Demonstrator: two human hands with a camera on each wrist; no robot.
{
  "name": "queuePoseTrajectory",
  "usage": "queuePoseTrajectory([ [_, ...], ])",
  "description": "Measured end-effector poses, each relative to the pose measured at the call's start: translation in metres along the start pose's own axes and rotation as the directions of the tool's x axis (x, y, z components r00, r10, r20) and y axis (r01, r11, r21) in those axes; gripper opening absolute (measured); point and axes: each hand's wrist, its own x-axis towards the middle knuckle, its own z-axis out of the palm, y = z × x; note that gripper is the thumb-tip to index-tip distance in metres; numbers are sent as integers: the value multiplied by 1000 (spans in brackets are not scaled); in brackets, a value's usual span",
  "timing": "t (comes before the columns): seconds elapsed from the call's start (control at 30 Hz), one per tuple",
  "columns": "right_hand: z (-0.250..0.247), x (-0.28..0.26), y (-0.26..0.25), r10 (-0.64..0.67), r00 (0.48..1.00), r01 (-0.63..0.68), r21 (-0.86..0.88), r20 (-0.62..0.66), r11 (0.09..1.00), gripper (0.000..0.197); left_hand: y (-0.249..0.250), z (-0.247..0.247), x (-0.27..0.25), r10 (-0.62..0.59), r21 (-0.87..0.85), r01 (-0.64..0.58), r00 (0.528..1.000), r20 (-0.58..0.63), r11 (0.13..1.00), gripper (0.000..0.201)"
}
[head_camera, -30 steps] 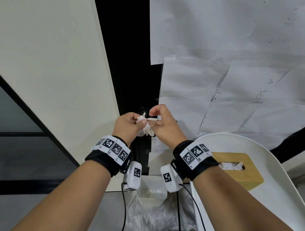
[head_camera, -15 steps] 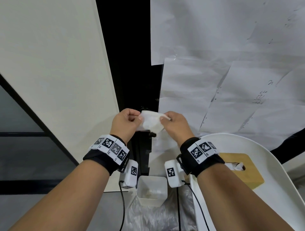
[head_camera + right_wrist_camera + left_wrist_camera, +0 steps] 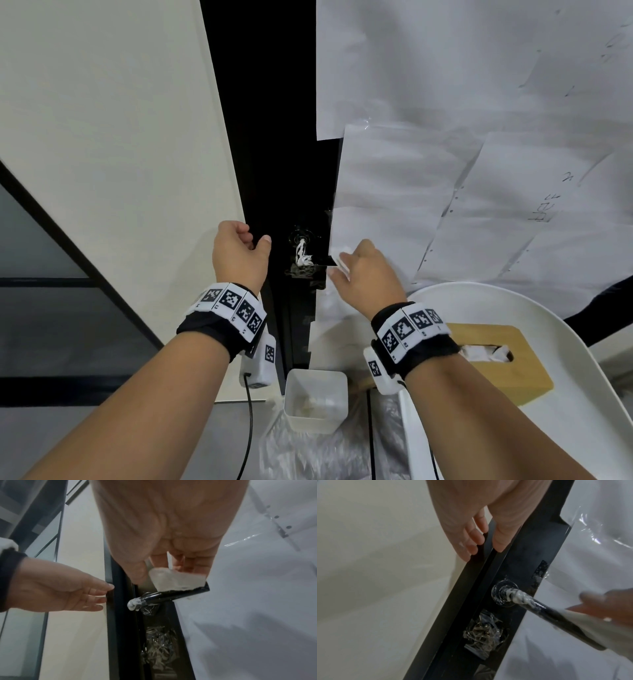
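Observation:
A black door lever juts from a black door strip, with white foam smeared near its pivot. My right hand pinches a folded white tissue and presses it on the lever's outer end. My left hand is relaxed and holds nothing. It hovers left of the lever with its fingertips at the edge of the black frame.
White paper sheets cover the door to the right. Crumpled clear tape sits below the lever. A small white bin stands below on plastic sheeting. A wooden tissue box rests on a white round seat.
Both hands held the tissue together in front of the lever. The left hand has let go and moved left; the right hand has carried the tissue onto the lever's right end.

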Motion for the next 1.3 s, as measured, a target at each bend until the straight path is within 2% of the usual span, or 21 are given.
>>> queuePoseTrajectory([
  [0.07, -1, 2, -1, -9, 999, 10, 39, -33, 999, 39, -1, 1, 2, 7, 13, -7, 1000, -2, 1000, 31],
  [0.17, -2, 9, -3, -22, 999, 22, -4, -28, 1000, 17, -1, 1, 6, 31, 49, -31, 999, -6, 998, 34],
  [0.47, 2, 10, -17, -55, 998, 53, -59, -21, 997, 31, -6, 6, 15, 93, 144, -96, 995, 24, 985, 33],
  [0.57, -5, 10, -16, -59, 998, 60, -38, 12, 997, 24, -6, 7, 15, 108, 158, -112, 994, 33, 981, 33],
  [0.67, -10, 13, -10, -28, 1000, 28, -25, -6, 999, 29, -6, 5, 16, 107, 162, -113, 993, 43, 980, 34],
  [0.8, -3, 12, -8, -19, 999, 18, -58, -26, 998, 17, -5, 5, 17, 86, 163, -93, 995, 44, 982, 37],
  [0.97, 1, 11, -19, -68, 998, 67, -37, -12, 997, 24, -2, 5, 19, 84, 183, -88, 996, 32, 979, 41],
  [1.03, 2, 13, -16, -58, 998, 58, -14, -7, 998, 22, -1, 5, 19, 86, 178, -90, 996, 28, 980, 40],
  [1.13, 1, 16, -11, -28, 999, 28, -8, -22, 1000, 32, -2, 6, 19, 82, 175, -87, 996, 34, 981, 39],
  [1.3, 2, 17, -19, -51, 999, 51, -57, -9, 997, 21, -1, 6, 18, 91, 180, -97, 995, 42, 979, 38],
])
